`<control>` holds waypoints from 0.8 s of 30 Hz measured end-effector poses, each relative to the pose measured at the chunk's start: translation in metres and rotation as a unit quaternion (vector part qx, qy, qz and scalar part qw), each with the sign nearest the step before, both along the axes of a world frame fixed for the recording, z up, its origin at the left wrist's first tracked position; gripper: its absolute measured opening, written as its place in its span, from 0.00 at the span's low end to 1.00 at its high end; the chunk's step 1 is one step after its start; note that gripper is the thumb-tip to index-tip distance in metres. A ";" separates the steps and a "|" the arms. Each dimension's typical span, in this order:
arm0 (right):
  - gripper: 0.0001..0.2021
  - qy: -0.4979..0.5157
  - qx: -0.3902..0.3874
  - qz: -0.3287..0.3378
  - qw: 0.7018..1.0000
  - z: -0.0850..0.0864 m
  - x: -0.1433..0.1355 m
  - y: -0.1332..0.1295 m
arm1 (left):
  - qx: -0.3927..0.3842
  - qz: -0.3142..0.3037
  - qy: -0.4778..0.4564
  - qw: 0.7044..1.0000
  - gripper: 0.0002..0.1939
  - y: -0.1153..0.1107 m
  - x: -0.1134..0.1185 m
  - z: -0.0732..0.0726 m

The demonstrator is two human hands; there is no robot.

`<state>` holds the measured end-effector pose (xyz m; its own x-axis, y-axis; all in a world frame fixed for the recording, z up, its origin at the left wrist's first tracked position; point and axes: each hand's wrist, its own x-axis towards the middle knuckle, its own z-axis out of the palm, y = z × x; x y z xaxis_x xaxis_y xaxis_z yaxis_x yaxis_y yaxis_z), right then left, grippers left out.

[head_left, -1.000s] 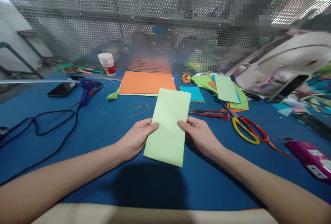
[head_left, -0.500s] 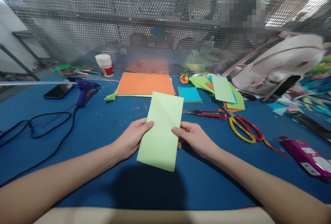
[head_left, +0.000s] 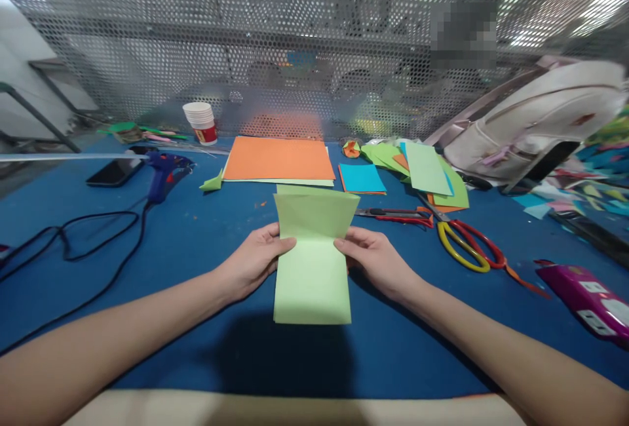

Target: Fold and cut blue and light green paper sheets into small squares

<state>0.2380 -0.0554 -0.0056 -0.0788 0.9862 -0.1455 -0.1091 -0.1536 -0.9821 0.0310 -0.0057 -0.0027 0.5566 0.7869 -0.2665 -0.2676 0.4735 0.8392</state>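
A light green sheet of paper (head_left: 313, 282) is held up over the blue tabletop, bent across its middle so the upper part tilts toward me. My left hand (head_left: 258, 257) pinches its left edge, thumb on the front and fingers behind. On the opposite edge, my right hand (head_left: 376, 257) grips it the same way at about the same height. Beyond the paper lies a stack of orange sheets (head_left: 280, 158) with pale green paper under it. To the right of that stack is a pile of small blue squares (head_left: 362, 178).
Scissors with red and yellow handles (head_left: 464, 246) and a red-handled cutter (head_left: 398, 215) lie to the right, before green paper pieces (head_left: 427, 167). A purple power strip (head_left: 584, 298) is farther right. At left are a blue glue gun (head_left: 161, 174), its cord, a phone (head_left: 115, 170) and stacked paper cups (head_left: 200, 123).
The green paper was nearly flat and slanted; now it stands straighter and is bent across the middle, its top tipped toward me. Both hands keep their hold.
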 end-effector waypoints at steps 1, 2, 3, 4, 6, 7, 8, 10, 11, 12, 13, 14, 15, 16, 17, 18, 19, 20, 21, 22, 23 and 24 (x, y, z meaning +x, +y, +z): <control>0.16 0.008 -0.002 -0.001 1.000 -0.001 0.000 0.000 | 0.000 0.001 -0.004 1.000 0.20 0.000 0.000 0.000; 0.15 0.017 -0.003 -0.003 1.000 -0.001 0.001 0.001 | -0.001 0.002 -0.007 1.000 0.20 0.001 0.000 0.000; 0.15 0.024 -0.004 -0.006 1.000 -0.002 0.001 0.001 | 0.000 0.003 -0.008 1.000 0.21 0.001 0.000 0.000; 0.15 0.030 -0.005 -0.007 0.999 -0.002 0.002 0.001 | 0.001 0.005 -0.007 1.000 0.21 0.001 0.000 0.000; 0.15 0.040 -0.008 -0.010 0.999 -0.002 0.002 0.002 | 0.003 0.006 -0.002 1.000 0.21 0.001 0.000 0.000; 0.15 0.043 -0.010 -0.012 0.999 -0.002 0.002 0.002 | 0.005 0.005 0.000 1.000 0.21 0.001 0.000 0.000; 0.15 0.044 -0.011 -0.015 0.999 -0.003 0.002 0.001 | 0.006 0.003 0.002 1.000 0.22 0.001 0.000 0.000; 0.15 0.049 -0.015 -0.018 0.999 -0.003 0.001 0.001 | 0.007 0.001 0.007 1.000 0.22 0.000 0.000 0.000; 0.16 0.053 -0.017 -0.016 0.998 -0.003 0.001 0.000 | 0.009 0.002 0.009 1.000 0.22 0.000 -0.001 -0.001; 0.18 0.058 -0.020 -0.012 0.998 -0.004 0.001 0.000 | 0.013 0.002 0.011 1.000 0.22 0.000 -0.001 -0.001; 0.19 0.063 -0.021 -0.007 0.998 -0.005 0.001 0.000 | 0.017 0.002 0.012 1.000 0.22 0.000 -0.001 -0.002; 0.20 0.067 -0.023 -0.004 0.997 -0.005 0.002 0.000 | 0.023 0.000 0.012 1.000 0.22 0.000 -0.001 -0.002; 0.21 0.069 -0.024 -0.002 0.997 -0.006 0.001 0.000 | 0.028 -0.002 0.013 1.000 0.23 -0.001 -0.001 -0.003; 0.21 0.068 -0.025 -0.003 0.997 -0.006 0.001 0.000 | 0.033 -0.005 0.014 0.999 0.23 -0.001 -0.001 -0.004; 0.21 0.066 -0.026 -0.006 0.997 -0.007 0.001 0.000 | 0.038 -0.006 0.015 0.999 0.24 -0.001 -0.001 -0.004; 0.20 0.064 -0.028 -0.008 0.998 -0.007 0.001 0.000 | 0.043 -0.008 0.015 0.999 0.24 -0.001 -0.001 -0.005; 0.20 0.063 -0.030 -0.010 0.998 -0.007 0.000 0.000 | 0.046 -0.011 0.015 0.999 0.25 -0.001 -0.001 -0.005; 0.20 0.063 -0.032 -0.010 0.997 -0.006 0.000 0.000 | 0.048 -0.014 0.015 0.999 0.26 -0.002 -0.001 -0.005; 0.19 0.063 -0.034 -0.009 0.997 -0.006 0.000 0.000 | 0.051 -0.016 0.015 0.998 0.26 -0.002 -0.001 -0.005; 0.19 0.062 -0.036 -0.009 0.997 -0.006 0.000 0.000 | 0.053 -0.018 0.016 0.998 0.27 -0.002 -0.001 -0.006; 0.19 0.060 -0.036 -0.009 0.997 -0.006 0.000 0.000 | 0.056 -0.018 0.017 0.998 0.27 -0.002 -0.001 -0.006; 0.18 0.058 -0.037 -0.009 0.998 -0.006 0.000 0.000 | 0.058 -0.018 0.018 0.998 0.27 -0.003 -0.001 -0.006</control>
